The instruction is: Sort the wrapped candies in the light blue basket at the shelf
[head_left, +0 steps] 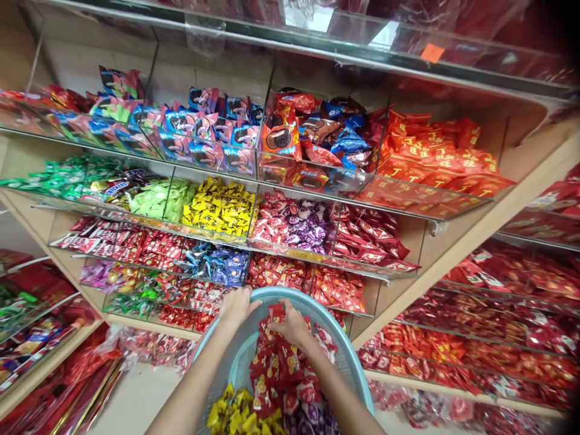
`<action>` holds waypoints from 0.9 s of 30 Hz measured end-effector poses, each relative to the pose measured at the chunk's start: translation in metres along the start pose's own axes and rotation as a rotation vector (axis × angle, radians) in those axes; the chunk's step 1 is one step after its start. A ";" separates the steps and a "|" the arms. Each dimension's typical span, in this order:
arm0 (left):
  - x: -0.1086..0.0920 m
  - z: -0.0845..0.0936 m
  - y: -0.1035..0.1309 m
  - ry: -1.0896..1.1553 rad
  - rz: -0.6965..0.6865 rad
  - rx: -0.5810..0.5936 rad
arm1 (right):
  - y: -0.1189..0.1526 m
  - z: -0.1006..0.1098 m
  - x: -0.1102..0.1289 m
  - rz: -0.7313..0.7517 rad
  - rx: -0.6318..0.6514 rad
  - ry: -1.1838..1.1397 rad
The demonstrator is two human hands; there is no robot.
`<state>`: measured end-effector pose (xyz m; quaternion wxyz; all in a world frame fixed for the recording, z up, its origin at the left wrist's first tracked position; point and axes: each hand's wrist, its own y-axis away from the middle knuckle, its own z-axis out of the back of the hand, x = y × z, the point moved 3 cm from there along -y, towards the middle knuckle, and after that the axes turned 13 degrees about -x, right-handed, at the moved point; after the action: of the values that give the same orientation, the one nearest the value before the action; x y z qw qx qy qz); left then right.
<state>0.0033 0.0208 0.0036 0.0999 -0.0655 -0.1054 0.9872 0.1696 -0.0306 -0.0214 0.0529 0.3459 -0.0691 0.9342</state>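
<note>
A light blue plastic basket sits low in front of me, tilted towards the shelves. My left hand is closed over its far rim, with the thumb on the inner side. Inside the basket my right hand has its thumb and fingers curled around a small red candy packet. More red packets lie heaped beneath that hand. Yellow-wrapped candies fill the near left of the basket, and purple-wrapped candies show partly behind my right forearm.
Ahead rises a wooden shelf unit with clear dividers and several tiers of wrapped sweets, including yellow candies and orange-red packets. A glass ledge crosses the top. More stocked shelves stand right, with bagged goods near the floor.
</note>
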 end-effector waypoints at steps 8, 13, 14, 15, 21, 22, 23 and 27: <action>-0.001 0.002 0.001 -0.005 -0.004 -0.015 | 0.010 -0.001 0.007 0.162 -0.099 0.151; 0.000 0.000 0.001 0.000 -0.002 -0.016 | 0.014 0.001 0.006 0.255 -0.231 0.094; 0.000 0.000 0.001 0.001 -0.001 -0.014 | 0.014 0.001 0.006 0.261 -0.247 0.061; 0.000 0.000 0.001 0.002 0.001 -0.010 | 0.014 0.002 0.005 0.263 -0.256 0.017; -0.001 0.002 0.000 0.002 0.007 0.009 | 0.004 0.013 -0.009 0.064 -0.225 -0.275; -0.001 0.002 0.000 0.002 0.005 0.010 | 0.002 0.017 -0.011 0.045 -0.235 -0.309; -0.001 0.002 0.000 0.004 0.004 0.010 | 0.000 0.020 -0.013 0.036 -0.246 -0.333; -0.001 0.002 -0.001 0.005 0.005 0.008 | -0.001 0.025 -0.021 0.043 -0.237 -0.291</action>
<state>0.0041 0.0209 0.0060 0.0978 -0.0679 -0.1008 0.9878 0.2011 -0.0350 -0.0162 0.0629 0.4670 -0.1931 0.8606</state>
